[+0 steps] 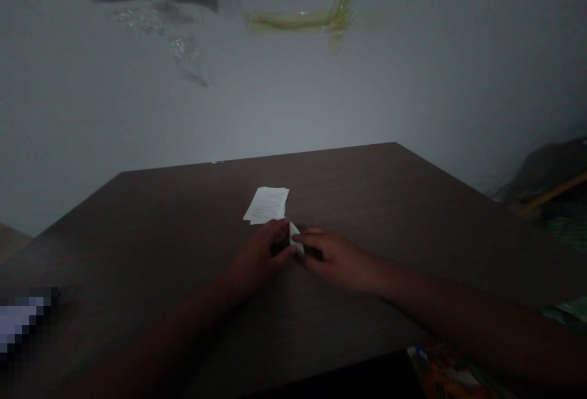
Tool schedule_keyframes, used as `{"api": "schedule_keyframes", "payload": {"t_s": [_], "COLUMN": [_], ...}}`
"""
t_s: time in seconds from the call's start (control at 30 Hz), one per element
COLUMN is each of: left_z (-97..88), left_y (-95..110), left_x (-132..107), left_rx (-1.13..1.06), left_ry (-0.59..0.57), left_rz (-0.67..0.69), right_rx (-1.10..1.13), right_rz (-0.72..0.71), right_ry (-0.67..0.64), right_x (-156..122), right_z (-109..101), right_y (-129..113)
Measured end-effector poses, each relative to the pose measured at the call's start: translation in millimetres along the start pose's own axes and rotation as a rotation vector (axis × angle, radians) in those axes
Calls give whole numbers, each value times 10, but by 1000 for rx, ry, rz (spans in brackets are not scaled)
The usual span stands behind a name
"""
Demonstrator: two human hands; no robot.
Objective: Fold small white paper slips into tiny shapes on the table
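Note:
Between both hands, low over the middle of the table, is a small folded piece of white paper (295, 237). My left hand (270, 245) grips it from the left, fingers curled and thumb on its lower edge. From the other side my right hand (328, 252) pinches the same paper, with its fingertips on the paper's face. Parts of the paper are hidden behind the fingers. Just beyond my left hand lies a small stack of printed white sheets (268, 203), its edges slightly uneven.
The dark wooden table (394, 203) meets a pale wall (298, 93) at the back. A blurred-out object (22, 319) sits at the left edge. Past the table's right side are a dark heap (550, 167) and colourful items (452, 368) below the front edge.

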State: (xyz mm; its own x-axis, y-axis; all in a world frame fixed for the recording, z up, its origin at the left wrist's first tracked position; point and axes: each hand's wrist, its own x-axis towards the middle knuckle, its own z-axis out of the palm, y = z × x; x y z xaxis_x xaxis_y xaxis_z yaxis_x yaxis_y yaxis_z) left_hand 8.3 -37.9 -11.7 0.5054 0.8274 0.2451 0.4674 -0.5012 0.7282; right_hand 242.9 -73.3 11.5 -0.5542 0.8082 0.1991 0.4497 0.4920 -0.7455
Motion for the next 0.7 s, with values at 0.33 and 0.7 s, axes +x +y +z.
{"api": "schedule_keyframes", "payload": {"t_s": [0.33, 0.7], "left_z": [-38, -32], "left_y": [64, 85], "left_x": [51, 60], "left_rx": [0, 108], "left_ry": [-24, -28], "left_rz": [-3, 62], "right_rx": [13, -95], "right_rz": [61, -93], "right_ry": [49, 127], "right_x": [23, 39], "right_z": [0, 19], "right_y": [110, 258]}}
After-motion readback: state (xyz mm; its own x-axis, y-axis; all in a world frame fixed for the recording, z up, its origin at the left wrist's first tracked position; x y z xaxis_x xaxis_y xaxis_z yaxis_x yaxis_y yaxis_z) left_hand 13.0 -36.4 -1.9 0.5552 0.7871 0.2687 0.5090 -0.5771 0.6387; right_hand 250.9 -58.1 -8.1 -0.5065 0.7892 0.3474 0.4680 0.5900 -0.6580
